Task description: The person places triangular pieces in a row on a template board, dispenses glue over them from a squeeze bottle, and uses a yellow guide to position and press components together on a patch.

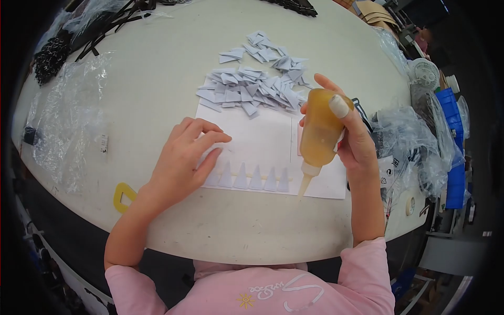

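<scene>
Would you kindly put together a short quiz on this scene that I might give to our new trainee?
1. Multiple choice: what does the person's right hand hold?
A) a white fan
B) an amber bottle
C) a yellow frame

2. True or false: the tip of the held item points upward.

3. Compare: which lies nearer the person, the heap of white pieces or the row of narrow white wedges?

Key:
1. B
2. False; the nozzle points down.
3. The row of narrow white wedges.
</scene>
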`<state>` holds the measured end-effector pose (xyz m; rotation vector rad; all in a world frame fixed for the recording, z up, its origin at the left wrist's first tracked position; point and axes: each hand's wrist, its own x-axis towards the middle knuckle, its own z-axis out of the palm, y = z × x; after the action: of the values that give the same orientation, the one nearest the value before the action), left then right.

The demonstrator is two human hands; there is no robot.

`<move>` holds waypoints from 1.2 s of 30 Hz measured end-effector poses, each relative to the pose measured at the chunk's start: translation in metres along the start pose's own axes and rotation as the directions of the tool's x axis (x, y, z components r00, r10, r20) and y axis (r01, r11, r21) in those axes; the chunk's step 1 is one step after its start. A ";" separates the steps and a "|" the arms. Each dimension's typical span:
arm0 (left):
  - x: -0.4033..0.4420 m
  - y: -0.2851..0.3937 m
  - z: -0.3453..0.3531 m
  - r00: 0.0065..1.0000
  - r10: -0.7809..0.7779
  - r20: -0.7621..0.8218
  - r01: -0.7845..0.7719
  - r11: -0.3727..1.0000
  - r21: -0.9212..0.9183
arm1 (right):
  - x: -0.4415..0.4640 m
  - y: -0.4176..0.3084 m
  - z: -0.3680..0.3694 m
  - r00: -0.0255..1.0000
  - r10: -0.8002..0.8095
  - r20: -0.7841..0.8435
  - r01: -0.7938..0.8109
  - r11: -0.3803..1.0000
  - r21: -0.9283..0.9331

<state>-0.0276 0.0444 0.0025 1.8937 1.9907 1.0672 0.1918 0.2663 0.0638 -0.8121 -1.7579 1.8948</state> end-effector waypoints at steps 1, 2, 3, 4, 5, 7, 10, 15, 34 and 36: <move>0.002 0.010 0.006 0.998 0.051 0.035 -0.051 0.999 0.002 | -0.003 0.003 -0.002 0.999 -0.038 0.018 0.038 0.999 -0.030; 0.005 0.017 0.011 0.993 0.075 0.092 -0.074 0.997 -0.014 | -0.005 0.003 -0.006 0.997 -0.058 0.050 0.058 0.998 0.007; 0.007 0.024 0.017 0.984 0.100 0.148 -0.096 0.995 -0.034 | -0.008 0.002 -0.012 0.994 -0.078 0.081 0.075 0.996 0.045; 0.009 0.030 0.023 0.971 0.124 0.202 -0.115 0.992 -0.055 | -0.010 0.002 -0.015 0.989 -0.100 0.112 0.091 0.993 0.082; 0.010 0.035 0.031 0.963 0.161 0.217 -0.156 0.987 -0.039 | -0.011 0.001 -0.016 0.990 -0.114 0.081 0.108 0.992 0.071; 0.012 0.040 0.049 0.941 0.232 0.247 -0.238 0.971 -0.008 | -0.013 0.002 -0.015 0.989 -0.145 0.020 0.143 0.988 0.048; 0.015 0.047 0.063 0.920 0.257 0.297 -0.283 0.958 0.048 | -0.012 0.012 -0.023 0.992 -0.121 -0.025 0.118 0.987 -0.111; 0.016 0.044 0.073 0.925 0.209 0.318 -0.236 0.971 0.049 | -0.010 0.016 -0.038 0.999 -0.024 -0.035 0.023 1.000 -0.018; 0.012 0.036 0.074 0.931 0.231 0.284 -0.261 0.962 0.073 | -0.005 0.020 -0.019 0.960 -0.216 0.177 0.237 0.965 -0.112; 0.012 0.036 0.074 0.932 0.228 0.282 -0.251 0.967 0.047 | -0.004 0.021 -0.018 0.956 -0.224 0.191 0.245 0.965 -0.095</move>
<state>0.0427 0.0798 -0.0250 2.2348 1.7069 0.7302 0.2085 0.2751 0.0431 -0.4571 -1.9922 1.7650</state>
